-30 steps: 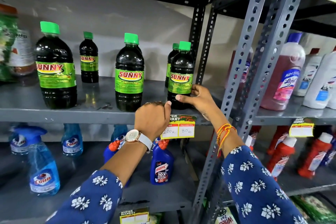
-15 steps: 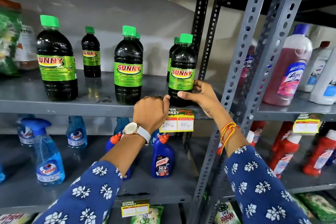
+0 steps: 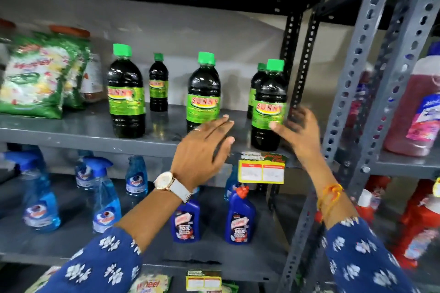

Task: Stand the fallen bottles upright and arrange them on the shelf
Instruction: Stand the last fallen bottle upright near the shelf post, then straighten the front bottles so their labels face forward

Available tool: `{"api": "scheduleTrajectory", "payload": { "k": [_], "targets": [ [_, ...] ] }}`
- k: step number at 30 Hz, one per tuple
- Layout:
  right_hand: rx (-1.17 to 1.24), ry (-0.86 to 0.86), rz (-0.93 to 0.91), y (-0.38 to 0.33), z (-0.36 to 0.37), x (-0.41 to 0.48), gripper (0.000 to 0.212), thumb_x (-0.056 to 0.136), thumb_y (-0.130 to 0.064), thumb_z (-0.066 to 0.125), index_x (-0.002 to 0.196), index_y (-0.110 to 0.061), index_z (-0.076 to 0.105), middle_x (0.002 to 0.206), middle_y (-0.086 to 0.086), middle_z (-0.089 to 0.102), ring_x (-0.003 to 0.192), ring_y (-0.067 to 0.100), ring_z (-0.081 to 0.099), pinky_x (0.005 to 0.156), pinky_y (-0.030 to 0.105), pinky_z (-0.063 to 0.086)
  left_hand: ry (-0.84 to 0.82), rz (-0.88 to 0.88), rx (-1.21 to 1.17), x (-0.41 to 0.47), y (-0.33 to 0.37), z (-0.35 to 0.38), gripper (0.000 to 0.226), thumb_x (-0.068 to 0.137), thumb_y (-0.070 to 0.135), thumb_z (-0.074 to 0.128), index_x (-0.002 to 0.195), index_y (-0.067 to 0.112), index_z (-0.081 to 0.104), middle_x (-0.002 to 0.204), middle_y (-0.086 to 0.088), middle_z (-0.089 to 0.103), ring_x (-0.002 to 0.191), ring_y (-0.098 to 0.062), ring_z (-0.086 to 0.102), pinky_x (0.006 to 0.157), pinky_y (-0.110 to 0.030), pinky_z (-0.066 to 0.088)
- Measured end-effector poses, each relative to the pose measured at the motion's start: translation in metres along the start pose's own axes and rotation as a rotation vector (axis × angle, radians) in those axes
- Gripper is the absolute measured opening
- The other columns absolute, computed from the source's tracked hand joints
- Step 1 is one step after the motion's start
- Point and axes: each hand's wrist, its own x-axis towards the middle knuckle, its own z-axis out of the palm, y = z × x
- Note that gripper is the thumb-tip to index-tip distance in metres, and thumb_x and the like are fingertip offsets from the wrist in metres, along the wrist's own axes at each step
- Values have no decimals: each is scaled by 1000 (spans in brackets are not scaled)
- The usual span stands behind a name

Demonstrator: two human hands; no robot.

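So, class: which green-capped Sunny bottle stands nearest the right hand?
The front bottle at the row's right end; the right hand is beside it.

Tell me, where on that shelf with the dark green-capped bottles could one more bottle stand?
Bare shelf lies between the left bottle and the middle bottle, ahead of the small rear bottle. Crowded at the right: two bottles by the upright, both hands hovering there.

Five dark green-capped Sunny bottles [image 3: 269, 104] upright, spaced along grey shelf [image 3: 71, 131]
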Motion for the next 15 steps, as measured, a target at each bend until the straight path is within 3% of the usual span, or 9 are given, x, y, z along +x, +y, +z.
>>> {"api": "scheduleTrajectory", "payload": {
  "k": [3, 6, 8, 11, 12, 15],
  "targets": [
    [75, 305, -318, -15, 18, -27, 50, 68, -32, 77, 109, -35, 50, 112, 12, 52, 100, 22, 58, 87, 34, 51, 329, -60, 169, -11, -41, -37, 40, 90, 30, 49, 124, 8, 52, 132, -8, 54, 120, -20, 48, 104, -35, 33],
    [84, 201, -453, -41, 66, -42, 35, 70, -39, 74, 99, -40, 56, 96, 12, 60, 86, 18, 61, 76, 22, 50, 529, -412, 266, -12, -84, -68, 65, 83, 43, 58, 132, 4, 39, 141, -15, 41, 129, -25, 35, 103, -45, 30],
    [26, 86, -376, -46, 100, -42, 51, 64, -45, 77, 108, -36, 53, 107, 9, 60, 98, 14, 59, 85, 22, 48, 495, -603, 245, -11, -105, -78, 87, 76, 54, 63, 137, 3, 29, 146, -18, 32, 133, -31, 30, 103, -53, 29],
    [-129, -24, -126, -40, 143, -34, 103, 49, -53, 79, 132, -14, 33, 134, 9, 47, 122, 17, 46, 102, 33, 40, 283, -730, 225, -11, -128, -83, 110, 66, 64, 65, 141, -1, 17, 148, -22, 28, 134, -35, 30, 106, -52, 30],
    [-159, -49, -55, -37, 154, -32, 108, 48, -49, 82, 133, -11, 28, 134, 9, 47, 120, 18, 48, 98, 31, 42, 219, -737, 218, -11, -135, -84, 114, 64, 66, 66, 141, -2, 16, 146, -23, 32, 130, -36, 35, 106, -50, 32],
    [-265, -81, 38, -22, 170, -29, 92, 49, -36, 88, 120, -12, 33, 108, 1, 59, 97, 17, 56, 74, 21, 43, 97, -725, 165, -15, -147, -80, 114, 60, 68, 68, 139, 1, 20, 131, -21, 51, 116, -36, 51, 100, -48, 37]
  ]
}}
